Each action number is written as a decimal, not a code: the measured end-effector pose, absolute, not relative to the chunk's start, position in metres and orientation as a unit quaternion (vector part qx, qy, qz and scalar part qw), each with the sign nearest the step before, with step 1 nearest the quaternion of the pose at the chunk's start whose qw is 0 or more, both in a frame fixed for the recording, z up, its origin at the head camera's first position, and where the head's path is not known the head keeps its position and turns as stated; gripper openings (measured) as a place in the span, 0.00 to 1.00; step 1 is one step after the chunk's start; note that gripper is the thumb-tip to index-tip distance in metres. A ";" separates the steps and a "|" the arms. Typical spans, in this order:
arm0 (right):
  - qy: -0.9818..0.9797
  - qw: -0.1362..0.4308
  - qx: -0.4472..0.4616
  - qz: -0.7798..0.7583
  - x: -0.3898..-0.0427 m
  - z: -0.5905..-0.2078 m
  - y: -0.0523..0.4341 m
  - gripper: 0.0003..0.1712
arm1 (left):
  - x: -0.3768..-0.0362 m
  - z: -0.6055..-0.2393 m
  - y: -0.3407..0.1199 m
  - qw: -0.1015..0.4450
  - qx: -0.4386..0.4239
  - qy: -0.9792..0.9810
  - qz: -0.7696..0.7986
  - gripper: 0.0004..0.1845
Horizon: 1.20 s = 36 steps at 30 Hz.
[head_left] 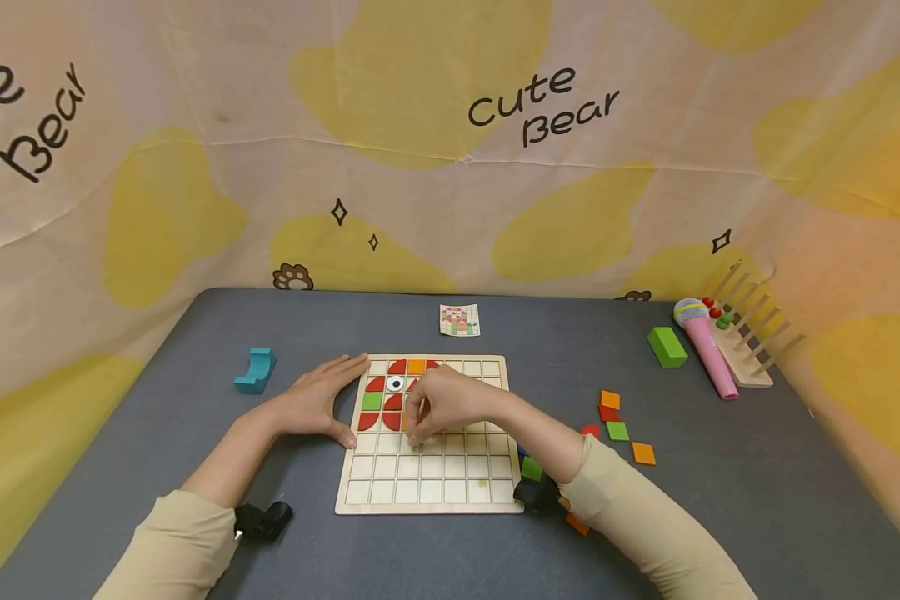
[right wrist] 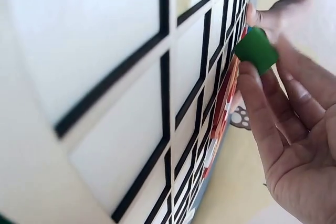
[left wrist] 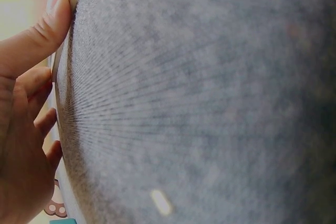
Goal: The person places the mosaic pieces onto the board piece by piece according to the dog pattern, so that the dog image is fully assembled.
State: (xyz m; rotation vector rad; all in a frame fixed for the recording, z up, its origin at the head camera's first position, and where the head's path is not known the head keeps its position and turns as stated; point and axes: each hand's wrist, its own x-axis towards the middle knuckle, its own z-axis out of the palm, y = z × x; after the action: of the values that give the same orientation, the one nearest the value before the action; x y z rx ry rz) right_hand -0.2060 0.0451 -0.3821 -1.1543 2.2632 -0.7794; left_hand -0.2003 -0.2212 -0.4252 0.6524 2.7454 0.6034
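Observation:
A square wooden grid board (head_left: 429, 509) lies on the grey table. Along its left edge rests my left hand (head_left: 309, 402), thumb and fingers spread; the left wrist view shows the thumb and fingertips touching the rim. Over the middle of the board, my right hand (head_left: 453, 398) pinches a green square tile (right wrist: 256, 51) between thumb and fingers. Red rounded pieces (head_left: 368, 421), a green tile (head_left: 372, 402), an orange tile (head_left: 416, 367) and an eye piece (head_left: 395, 383) fill cells at the upper left. My right hand hides some cells in the head view.
Loose orange (head_left: 643, 453), red and green tiles lie right of the board, some partly under my right forearm. A small pattern card (head_left: 459, 320) sits behind it. A teal block (head_left: 256, 371) stands left; a green block (head_left: 667, 347), pink microphone (head_left: 708, 350) and pegged rack (head_left: 750, 358) stand right.

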 end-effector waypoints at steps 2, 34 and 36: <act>0.824 0.239 -0.425 -0.287 -0.205 -0.382 0.043 0.04 | -0.200 -0.425 -0.221 0.129 0.224 0.943 0.209 0.68; 0.841 0.201 -0.442 -0.239 -0.203 -0.388 0.027 0.11 | -0.200 -0.426 -0.222 0.131 0.226 0.941 0.214 0.68; 0.839 0.200 -0.443 -0.246 -0.203 -0.387 0.029 0.10 | -0.200 -0.426 -0.222 0.131 0.226 0.941 0.214 0.68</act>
State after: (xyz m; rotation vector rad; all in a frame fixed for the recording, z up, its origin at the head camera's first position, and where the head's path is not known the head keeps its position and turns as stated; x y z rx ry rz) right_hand -0.2031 0.0288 -0.3868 -1.2387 2.3441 -0.6867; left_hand -0.1997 -0.2221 -0.4259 0.6555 2.7341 0.6227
